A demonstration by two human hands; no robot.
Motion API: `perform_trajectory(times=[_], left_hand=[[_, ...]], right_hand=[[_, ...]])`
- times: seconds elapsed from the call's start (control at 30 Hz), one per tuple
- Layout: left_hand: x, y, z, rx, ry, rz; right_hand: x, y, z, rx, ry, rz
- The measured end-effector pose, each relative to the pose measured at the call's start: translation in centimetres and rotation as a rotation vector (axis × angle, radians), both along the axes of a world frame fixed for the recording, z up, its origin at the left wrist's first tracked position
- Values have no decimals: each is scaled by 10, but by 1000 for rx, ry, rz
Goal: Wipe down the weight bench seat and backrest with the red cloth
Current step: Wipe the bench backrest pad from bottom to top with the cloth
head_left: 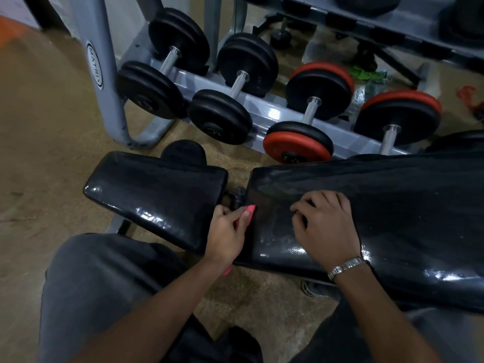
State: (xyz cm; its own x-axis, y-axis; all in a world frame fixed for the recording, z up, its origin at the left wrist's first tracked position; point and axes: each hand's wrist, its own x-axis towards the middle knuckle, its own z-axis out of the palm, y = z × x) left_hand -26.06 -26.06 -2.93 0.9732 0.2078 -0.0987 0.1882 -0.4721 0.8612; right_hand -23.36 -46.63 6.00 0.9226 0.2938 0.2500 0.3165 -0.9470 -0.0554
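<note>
The black padded bench seat (154, 195) lies at centre left, with the long black backrest (392, 205) to its right across a narrow gap. My left hand (227, 234) grips the red cloth (248, 212) in that gap, against the near left edge of the backrest. Only a red tip above my fingers and a scrap below my wrist show. My right hand (327, 226), with a metal watch on the wrist, rests flat on the backrest pad with its fingers bent and holds nothing.
A grey dumbbell rack (285, 113) stands just behind the bench with black dumbbells (154, 82) and red-trimmed dumbbells (309, 119). A grey Matrix frame post (104, 82) rises at left. My knees in grey trousers (104, 284) are close below the bench. The floor is brown.
</note>
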Motion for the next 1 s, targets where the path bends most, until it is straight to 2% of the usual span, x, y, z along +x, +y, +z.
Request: perform_trajectory(times=[0.13, 0.23, 0.4, 0.53, 0.6, 0.8, 1.0], left_hand=[[2, -1, 10, -151, 86, 7], [1, 10, 4, -131, -7, -12], [32, 5, -3, -62, -10, 117], [13, 3, 0, 110, -185, -86], [8, 9, -5, 168, -187, -139], [49, -17, -9, 41, -44, 203], [23, -12, -14, 73, -237, 39]], right_hand=[[-1, 0, 0, 12, 13, -2], [-2, -1, 0, 9, 24, -5], [-1, 1, 2, 2, 29, -15], [-1, 0, 2, -9, 41, -19], [-2, 1, 2, -17, 45, -23], [-2, 3, 4, -7, 41, -26], [-2, 1, 3, -2, 47, -26]])
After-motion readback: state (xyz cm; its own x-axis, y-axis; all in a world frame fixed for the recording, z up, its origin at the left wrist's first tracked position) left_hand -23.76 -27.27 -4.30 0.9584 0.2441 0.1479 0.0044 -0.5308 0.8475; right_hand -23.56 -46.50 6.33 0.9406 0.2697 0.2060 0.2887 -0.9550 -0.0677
